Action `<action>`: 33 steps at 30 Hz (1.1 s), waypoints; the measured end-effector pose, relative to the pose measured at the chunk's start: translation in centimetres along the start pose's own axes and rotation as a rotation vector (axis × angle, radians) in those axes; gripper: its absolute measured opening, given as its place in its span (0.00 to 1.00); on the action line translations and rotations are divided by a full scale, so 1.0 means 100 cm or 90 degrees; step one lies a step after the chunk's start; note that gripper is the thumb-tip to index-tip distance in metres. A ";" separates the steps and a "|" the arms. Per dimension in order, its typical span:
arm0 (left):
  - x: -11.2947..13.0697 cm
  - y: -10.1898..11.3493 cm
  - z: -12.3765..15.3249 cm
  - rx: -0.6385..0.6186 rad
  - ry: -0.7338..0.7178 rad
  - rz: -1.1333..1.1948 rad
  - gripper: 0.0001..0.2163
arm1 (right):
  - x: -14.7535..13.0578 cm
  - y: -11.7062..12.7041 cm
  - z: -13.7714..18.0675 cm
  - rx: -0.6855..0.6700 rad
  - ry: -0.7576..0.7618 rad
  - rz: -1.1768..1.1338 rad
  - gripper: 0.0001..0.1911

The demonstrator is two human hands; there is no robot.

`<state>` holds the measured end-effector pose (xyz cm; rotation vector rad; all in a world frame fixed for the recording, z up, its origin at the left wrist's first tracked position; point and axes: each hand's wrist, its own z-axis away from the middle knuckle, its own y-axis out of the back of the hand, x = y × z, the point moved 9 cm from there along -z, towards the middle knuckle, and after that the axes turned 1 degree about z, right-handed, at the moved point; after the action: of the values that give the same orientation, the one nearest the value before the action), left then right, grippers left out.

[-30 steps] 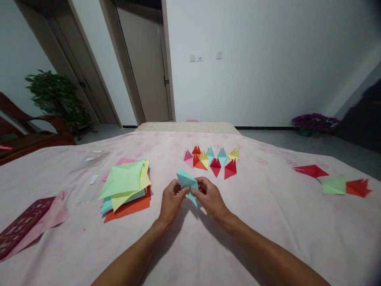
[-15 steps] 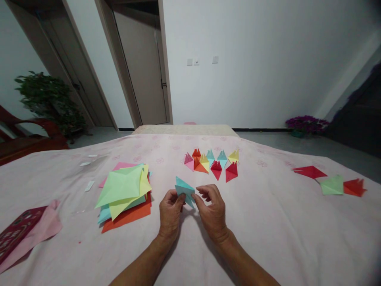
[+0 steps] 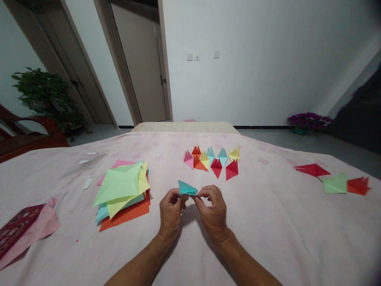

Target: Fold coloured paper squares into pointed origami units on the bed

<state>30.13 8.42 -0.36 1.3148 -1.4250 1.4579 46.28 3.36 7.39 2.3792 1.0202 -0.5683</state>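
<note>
A folded blue piece of origami paper is held just above the cloth, in front of me. My left hand pinches its left lower edge between thumb and fingers. At its right corner, my right hand grips it with thumb and forefinger. Part of the paper's lower side is hidden by the fingers. Beyond my hands stand several small folded paper birds in red, orange, pink, yellow and blue. To the left lies a loose stack of coloured paper sheets, pale green on top.
A pink flowered cloth covers the table. At the right lie a red folded paper, a green one and an orange-red one. A dark red patterned case rests on pink cloth at far left, near clear plastic wrapping.
The blue paper has tipped so that its lower point no longer shows. My right thumb and forefinger have closed together on its right corner.
</note>
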 end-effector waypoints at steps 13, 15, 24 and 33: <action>-0.001 -0.008 0.004 -0.071 -0.003 -0.070 0.11 | 0.045 -0.028 0.013 -0.140 -0.275 -0.124 0.07; 0.004 -0.010 0.006 -0.091 -0.019 -0.083 0.12 | 0.054 -0.037 0.018 -0.164 -0.366 -0.239 0.10; 0.015 -0.013 0.006 -0.101 -0.066 -0.116 0.10 | 0.055 -0.046 0.022 -0.158 -0.479 -0.438 0.12; 0.012 -0.013 0.009 -0.100 -0.062 -0.135 0.10 | 0.059 -0.045 0.024 -0.136 -0.488 -0.426 0.13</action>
<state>31.26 7.52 1.06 1.4051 -1.3849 1.1345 46.25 7.89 1.03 1.3740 1.3716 -1.3829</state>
